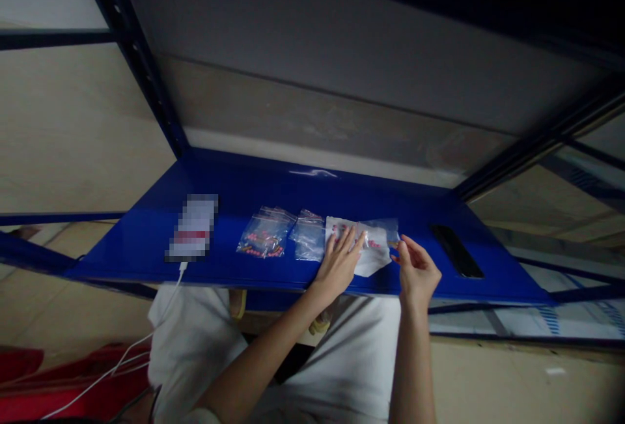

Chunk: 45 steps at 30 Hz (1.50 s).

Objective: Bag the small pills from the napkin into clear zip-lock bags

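Observation:
My left hand [342,260] lies with its fingers spread over a white sheet of paper [374,266], holding nothing. Small pink pieces [374,243] show on the paper beside its fingertips. A clear plastic bag [385,225] overlaps the paper's upper right. At the paper's right side my right hand [418,271] is closed in a pinch around something small and yellowish-brown, too little to make out. Left of my left hand lie clear zip bags [308,235], flat and stacked. Farther left, more zip bags [266,234] have strings of pink and brown beads in or on them.
On the blue shelf [234,173] a phone [193,225] with a white charging cable [181,273] lies at the left. A dark phone [456,251] lies at the right. Blue metal posts [146,79] frame the shelf, with an upper shelf overhead.

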Motion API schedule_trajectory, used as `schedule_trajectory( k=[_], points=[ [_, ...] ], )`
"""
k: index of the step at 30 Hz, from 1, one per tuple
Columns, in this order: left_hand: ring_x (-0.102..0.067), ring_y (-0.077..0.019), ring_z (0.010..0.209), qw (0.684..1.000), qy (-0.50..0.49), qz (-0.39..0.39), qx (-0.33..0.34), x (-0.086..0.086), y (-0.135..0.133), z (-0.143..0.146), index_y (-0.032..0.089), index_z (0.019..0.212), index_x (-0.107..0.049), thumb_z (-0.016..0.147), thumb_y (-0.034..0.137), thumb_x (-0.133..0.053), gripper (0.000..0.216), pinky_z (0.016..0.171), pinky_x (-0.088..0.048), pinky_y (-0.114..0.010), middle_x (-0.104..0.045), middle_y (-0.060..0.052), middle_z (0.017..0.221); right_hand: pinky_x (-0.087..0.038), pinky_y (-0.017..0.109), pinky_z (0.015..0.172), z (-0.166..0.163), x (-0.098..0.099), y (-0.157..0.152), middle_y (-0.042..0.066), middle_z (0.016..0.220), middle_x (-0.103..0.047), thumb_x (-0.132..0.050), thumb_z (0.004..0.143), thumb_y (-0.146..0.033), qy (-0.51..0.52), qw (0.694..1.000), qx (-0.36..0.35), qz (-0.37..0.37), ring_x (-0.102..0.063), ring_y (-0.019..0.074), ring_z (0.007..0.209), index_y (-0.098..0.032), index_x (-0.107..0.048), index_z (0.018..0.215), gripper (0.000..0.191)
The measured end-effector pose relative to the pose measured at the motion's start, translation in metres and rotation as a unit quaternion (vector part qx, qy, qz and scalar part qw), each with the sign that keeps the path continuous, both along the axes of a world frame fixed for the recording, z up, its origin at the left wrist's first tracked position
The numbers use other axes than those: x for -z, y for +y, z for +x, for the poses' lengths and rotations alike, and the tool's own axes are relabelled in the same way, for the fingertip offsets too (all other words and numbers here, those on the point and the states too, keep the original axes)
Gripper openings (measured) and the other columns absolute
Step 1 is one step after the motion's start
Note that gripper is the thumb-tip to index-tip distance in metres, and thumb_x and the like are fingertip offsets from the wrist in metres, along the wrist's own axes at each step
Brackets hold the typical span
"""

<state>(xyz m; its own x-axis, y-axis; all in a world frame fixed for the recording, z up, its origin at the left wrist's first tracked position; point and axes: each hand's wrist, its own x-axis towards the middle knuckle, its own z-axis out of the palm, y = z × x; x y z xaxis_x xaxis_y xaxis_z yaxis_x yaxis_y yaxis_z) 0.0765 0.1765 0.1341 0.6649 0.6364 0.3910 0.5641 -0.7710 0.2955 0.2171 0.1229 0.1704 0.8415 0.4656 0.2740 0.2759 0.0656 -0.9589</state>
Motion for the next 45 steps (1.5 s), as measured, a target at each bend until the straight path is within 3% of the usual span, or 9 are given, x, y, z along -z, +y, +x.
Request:
schedule_trajectory(
  k=[6,10,17,25,38,45],
  points=[
    [-0.021,-0.0206,0.138,1.000,-0.003,-0.013,0.027,-0.003,0.000,-0.003,0.017,0.144,-0.017,0.090,0.011,-0.029,0.055,0.109,-0.026,-0.043,-0.027,-0.010,0.149,-0.055,0.028,0.052,-0.006,-0.001,0.003,0.012,0.085,-0.071,-0.068,0.069,-0.047,-0.003,0.997,-0.064,-0.037,-0.067,0.0215,0.072,-0.013,-0.066,0.105,0.050],
    [-0.020,-0.0174,0.138,0.999,-0.025,-0.028,0.024,-0.004,0.001,-0.002,0.011,0.144,-0.012,0.092,0.017,-0.026,0.054,0.110,-0.026,-0.041,-0.027,-0.011,0.148,-0.055,0.028,0.052,-0.006,0.006,0.005,0.012,0.086,-0.072,-0.071,0.063,-0.049,0.039,0.997,-0.054,-0.045,-0.068,0.0220,0.072,-0.012,-0.067,0.105,0.056],
    [-0.021,-0.0172,0.138,0.997,-0.029,-0.054,0.039,-0.004,0.002,-0.003,0.011,0.144,-0.008,0.093,0.018,-0.026,0.055,0.110,-0.026,-0.042,-0.024,-0.011,0.149,-0.053,0.026,0.050,-0.008,0.010,0.003,0.013,0.088,-0.072,-0.072,0.062,-0.052,0.074,0.994,-0.043,-0.067,-0.069,0.0258,0.077,-0.011,-0.071,0.094,0.052],
    [-0.020,-0.0163,0.139,0.997,-0.021,-0.052,0.045,-0.004,0.002,-0.003,0.011,0.144,-0.009,0.092,0.018,-0.027,0.056,0.110,-0.026,-0.042,-0.024,-0.010,0.150,-0.054,0.027,0.047,-0.014,0.002,0.002,0.013,0.083,-0.072,-0.073,0.061,-0.052,0.047,0.995,-0.036,-0.082,-0.068,0.0261,0.072,-0.010,-0.071,0.091,0.052],
    [-0.023,-0.0162,0.137,0.997,-0.015,-0.049,0.062,-0.004,0.001,-0.004,0.010,0.145,-0.003,0.090,0.014,-0.026,0.060,0.108,-0.028,-0.041,-0.025,-0.012,0.149,-0.056,0.030,0.057,-0.010,0.015,0.005,0.014,0.095,-0.070,-0.064,0.070,-0.053,-0.041,0.995,-0.024,-0.089,-0.066,0.0256,0.082,-0.012,-0.069,0.096,0.049],
    [-0.023,-0.0167,0.138,0.996,-0.018,-0.048,0.079,-0.006,0.002,-0.006,0.010,0.144,-0.002,0.089,0.013,-0.026,0.061,0.109,-0.026,-0.040,-0.022,-0.012,0.150,-0.056,0.031,0.061,-0.015,0.022,0.012,0.013,0.087,-0.072,-0.073,0.062,-0.048,0.042,0.995,-0.050,-0.070,-0.068,0.0255,0.078,-0.010,-0.071,0.094,0.050]
  ],
)
